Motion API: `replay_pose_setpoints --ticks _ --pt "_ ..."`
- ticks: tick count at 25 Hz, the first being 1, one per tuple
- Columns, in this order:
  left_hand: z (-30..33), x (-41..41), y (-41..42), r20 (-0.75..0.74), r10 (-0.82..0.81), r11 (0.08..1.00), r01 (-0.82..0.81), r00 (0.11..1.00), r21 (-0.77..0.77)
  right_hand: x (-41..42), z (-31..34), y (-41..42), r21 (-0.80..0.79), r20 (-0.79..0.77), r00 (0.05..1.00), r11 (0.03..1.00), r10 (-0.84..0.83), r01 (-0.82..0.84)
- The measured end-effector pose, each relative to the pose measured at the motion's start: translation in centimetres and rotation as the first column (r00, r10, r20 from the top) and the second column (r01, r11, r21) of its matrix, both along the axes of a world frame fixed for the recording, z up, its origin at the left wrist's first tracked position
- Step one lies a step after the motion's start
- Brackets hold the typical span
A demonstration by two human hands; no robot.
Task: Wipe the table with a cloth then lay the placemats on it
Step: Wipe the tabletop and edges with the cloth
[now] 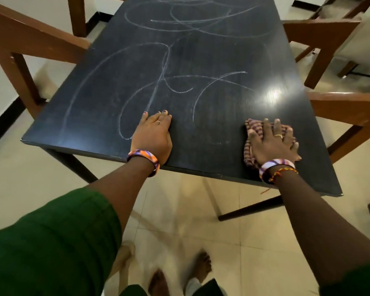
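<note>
Head view: your right hand (272, 144) lies flat, fingers spread, pressing a striped cloth (251, 135) onto the dark table (201, 50) near its front right corner; the cloth is pinned under the palm, not clenched. Your left hand (153, 137) rests open, palm down, on the bare tabletop near the front edge, holding nothing. Pale chalk-like scribbles (162, 77) cross the surface beyond both hands. Wooden chairs (26, 39) stand at either side of the table, on a tiled floor (179, 231)
</note>
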State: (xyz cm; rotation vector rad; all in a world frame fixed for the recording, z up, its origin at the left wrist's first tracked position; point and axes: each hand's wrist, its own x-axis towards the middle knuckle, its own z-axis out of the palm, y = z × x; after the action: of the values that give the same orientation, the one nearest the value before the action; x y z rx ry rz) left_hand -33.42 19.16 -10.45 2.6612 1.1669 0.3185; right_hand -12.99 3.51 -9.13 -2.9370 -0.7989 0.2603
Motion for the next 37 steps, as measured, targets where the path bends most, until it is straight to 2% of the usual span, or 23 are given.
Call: replay_pose_setpoints --ticks 2,4,6,9,11,14,16,18,20,22,24,27,29,30,31,33,35,37 --pt "-0.1 0.1 0.1 -0.006 0.007 1.0 -0.007 1.0 0.001 -0.7 -0.3 2.4 0.006 0.028 1.0 1.0 -0.012 0.012" --pt "-0.1 0.1 0.1 -0.002 0.013 1.0 -0.013 1.0 0.002 -4.2 -0.6 6.1 0.034 0.034 0.983 0.983 0.178 -0.179" --pt "0.1 -0.1 0.0 0.005 0.018 1.0 -0.017 1.0 -0.018 -9.2 -1.0 8.3 0.085 0.053 0.919 0.915 0.391 -0.395" --pt "0.3 -0.3 -0.1 0.0 0.024 0.999 -0.024 1.0 -0.044 -11.9 -1.1 7.1 0.089 0.061 0.834 0.829 0.549 -0.552" --pt "0.2 -0.3 -0.2 -0.019 0.016 0.999 -0.017 1.0 -0.035 -9.2 -1.2 4.8 0.06 0.103 0.829 0.829 0.549 -0.556" --pt "0.6 0.4 -0.2 -0.016 0.091 0.995 -0.091 0.996 -0.034 -2.0 -0.5 4.6 0.037 0.028 0.954 0.953 0.299 -0.3" --pt "1.2 1.7 0.1 0.018 0.178 0.983 -0.177 0.984 -0.048 -0.1 -0.3 7.6 0.036 -0.004 0.98 0.98 0.198 -0.198" --pt "1.5 3.2 0.9 0.078 0.198 0.979 -0.193 0.977 -0.07 -2.2 -0.6 11.1 0.056 0.013 0.94 0.938 0.341 -0.341" --pt "1.5 4.8 2.4 0.119 0.244 0.967 -0.232 0.962 -0.11 -5.2 -1.1 13.0 0.088 0.034 0.848 0.844 0.529 -0.53" --pt "1.4 6.1 3.8 0.115 0.309 0.946 -0.293 0.944 -0.137 -4.4 -1.3 13.6 0.085 0.047 0.812 0.807 0.582 -0.584" --pt "1.4 7.3 4.5 0.098 0.292 0.95 -0.276 0.951 -0.147 0.5 -0.9 13.6 0.07 0.055 0.874 0.871 0.484 -0.486" --pt "1.9 8.4 5.7 0.061 0.321 0.943 -0.313 0.945 -0.117 9.4 -0.4 12.0 0.017 0.01 0.987 0.987 0.163 -0.163" --pt "2.1 8.7 6.3 0.016 0.314 0.948 -0.313 0.949 -0.062 12.2 0.1 11.3 0.009 -0.006 0.999 0.999 -0.033 0.033" --pt "2.1 8.7 6.1 -0.005 0.302 0.952 -0.302 0.953 -0.043 11.9 0.1 12.0 0.015 -0.004 0.998 0.998 -0.06 0.06" --pt "2.0 8.8 5.8 -0.019 0.291 0.956 -0.291 0.957 -0.032 10.8 0.1 13.2 0.032 0.003 1.0 0.999 -0.017 0.016" --pt "1.8 9.1 5.2 -0.038 0.289 0.957 -0.29 0.957 -0.012 6.8 -0.3 16.6 0.061 0.007 0.973 0.972 0.229 -0.229" --pt "2.0 9.3 5.0 -0.065 0.294 0.956 -0.295 0.954 0.004 1.9 -0.6 18.7 0.085 0.021 0.863 0.859 0.505 -0.505" --pt "2.1 9.4 5.0 -0.065 0.296 0.955 -0.296 0.953 0.018 0.4 -0.2 19.1 0.102 0.009 0.792 0.787 0.611 -0.609"
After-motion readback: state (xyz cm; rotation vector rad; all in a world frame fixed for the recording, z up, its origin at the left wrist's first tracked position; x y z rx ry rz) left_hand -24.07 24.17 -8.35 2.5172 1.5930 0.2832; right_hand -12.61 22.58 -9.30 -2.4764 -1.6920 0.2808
